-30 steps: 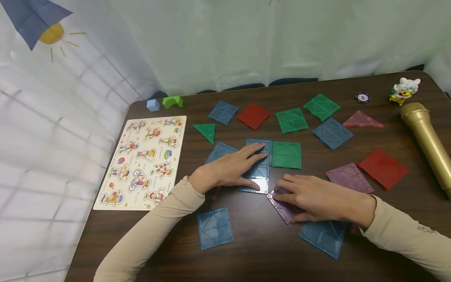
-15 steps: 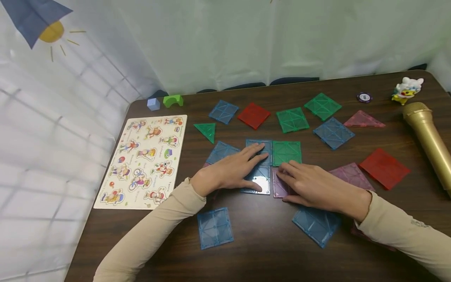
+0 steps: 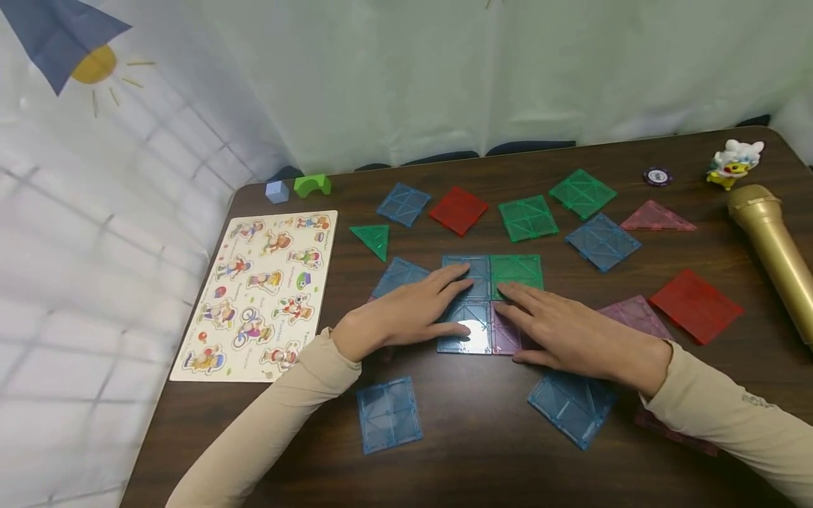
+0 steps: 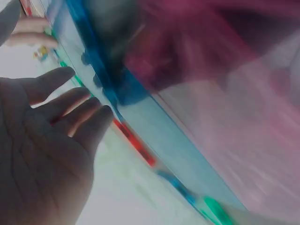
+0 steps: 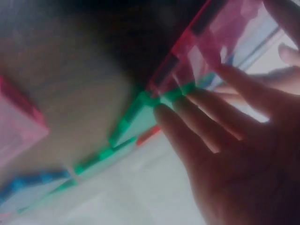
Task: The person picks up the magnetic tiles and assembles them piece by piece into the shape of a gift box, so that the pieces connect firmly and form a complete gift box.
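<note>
Dark table [image 3: 699, 409]: loose tiles [image 3: 387, 413] ring both flat hands [image 3: 406, 314].

No legible text; tiny print on the puzzle board [image 3: 263, 293] unreadable.

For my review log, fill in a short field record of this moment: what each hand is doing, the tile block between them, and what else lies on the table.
left hand: left hand lies flat, fingers straight, on the blue tiles
right hand: right hand lies flat on the purple tile, fingertips reaching the green tile
tile block: four squares edge to edge, blue and green at the far side, blue and purple at the near side
loose tiles: red square, green triangle, blue square
other things: picture puzzle board, gold microphone
surface: dark wooden table
</note>
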### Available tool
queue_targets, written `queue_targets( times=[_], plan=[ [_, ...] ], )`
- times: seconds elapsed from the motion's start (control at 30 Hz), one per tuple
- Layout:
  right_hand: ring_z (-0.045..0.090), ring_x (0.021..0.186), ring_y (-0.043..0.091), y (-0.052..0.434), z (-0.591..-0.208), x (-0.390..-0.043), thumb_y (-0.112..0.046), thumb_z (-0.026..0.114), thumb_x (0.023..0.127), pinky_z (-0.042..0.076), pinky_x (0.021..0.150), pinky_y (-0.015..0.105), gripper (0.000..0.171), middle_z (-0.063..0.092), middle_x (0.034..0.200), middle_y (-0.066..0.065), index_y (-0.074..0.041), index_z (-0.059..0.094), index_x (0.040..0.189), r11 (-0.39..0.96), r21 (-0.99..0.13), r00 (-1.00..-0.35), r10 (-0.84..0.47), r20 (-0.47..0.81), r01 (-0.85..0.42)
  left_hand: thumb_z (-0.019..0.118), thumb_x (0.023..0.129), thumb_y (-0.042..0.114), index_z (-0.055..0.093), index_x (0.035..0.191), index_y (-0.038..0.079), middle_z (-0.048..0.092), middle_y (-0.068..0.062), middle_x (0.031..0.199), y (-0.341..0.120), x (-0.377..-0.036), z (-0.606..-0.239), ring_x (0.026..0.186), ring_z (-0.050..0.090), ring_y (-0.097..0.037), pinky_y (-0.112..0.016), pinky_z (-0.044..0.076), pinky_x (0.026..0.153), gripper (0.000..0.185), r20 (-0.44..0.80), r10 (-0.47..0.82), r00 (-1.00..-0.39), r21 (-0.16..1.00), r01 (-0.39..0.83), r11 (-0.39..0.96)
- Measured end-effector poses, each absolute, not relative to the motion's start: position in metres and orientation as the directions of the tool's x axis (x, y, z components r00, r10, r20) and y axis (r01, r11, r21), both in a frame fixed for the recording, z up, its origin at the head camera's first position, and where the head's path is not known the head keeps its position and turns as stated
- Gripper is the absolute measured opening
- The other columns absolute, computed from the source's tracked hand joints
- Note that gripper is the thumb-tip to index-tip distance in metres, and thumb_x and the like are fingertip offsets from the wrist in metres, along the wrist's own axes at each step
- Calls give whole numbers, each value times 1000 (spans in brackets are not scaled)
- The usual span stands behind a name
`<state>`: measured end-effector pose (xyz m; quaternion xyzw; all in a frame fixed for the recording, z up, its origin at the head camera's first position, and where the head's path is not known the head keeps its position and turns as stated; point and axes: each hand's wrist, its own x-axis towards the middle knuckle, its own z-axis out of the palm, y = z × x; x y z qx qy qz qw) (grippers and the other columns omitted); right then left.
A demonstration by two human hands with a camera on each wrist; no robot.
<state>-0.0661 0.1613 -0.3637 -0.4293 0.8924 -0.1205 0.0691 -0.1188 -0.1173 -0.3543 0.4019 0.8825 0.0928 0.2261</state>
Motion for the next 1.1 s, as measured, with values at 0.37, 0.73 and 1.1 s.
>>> queue_targets(
  times=[0.37, 0.73, 1.1],
  plan=[
    [51, 139, 46, 167, -361, -69, -36, 79, 95, 50, 102, 62, 70, 46, 155, 29, 0, 54, 149, 579, -301, -604, -797, -9, -758, 67, 103, 43, 48, 156, 5, 26, -15, 171, -188, -110, -331, 155, 30, -35, -53, 42, 115, 68, -235, 708, -666, 291, 646, 705],
    [52, 137, 46, 170, -363, -72, -37, 79, 94, 50, 101, 63, 71, 46, 156, 27, -2, 54, 151, 567, -307, -595, -804, -6, -764, 89, 82, 45, 40, 160, 4, 22, -18, 171, -201, -99, -344, 155, 28, -39, -54, 50, 106, 101, -289, 721, -630, 364, 624, 691],
    [54, 135, 45, 178, -367, -75, -37, 79, 94, 50, 100, 64, 72, 44, 159, 23, -7, 52, 154, 532, -344, -575, -818, 26, -774, 88, 80, 51, 41, 158, 0, 27, -26, 166, -181, -99, -346, 150, 33, -41, -52, 48, 110, 105, -230, 736, -637, 312, 668, 675]
  ],
)
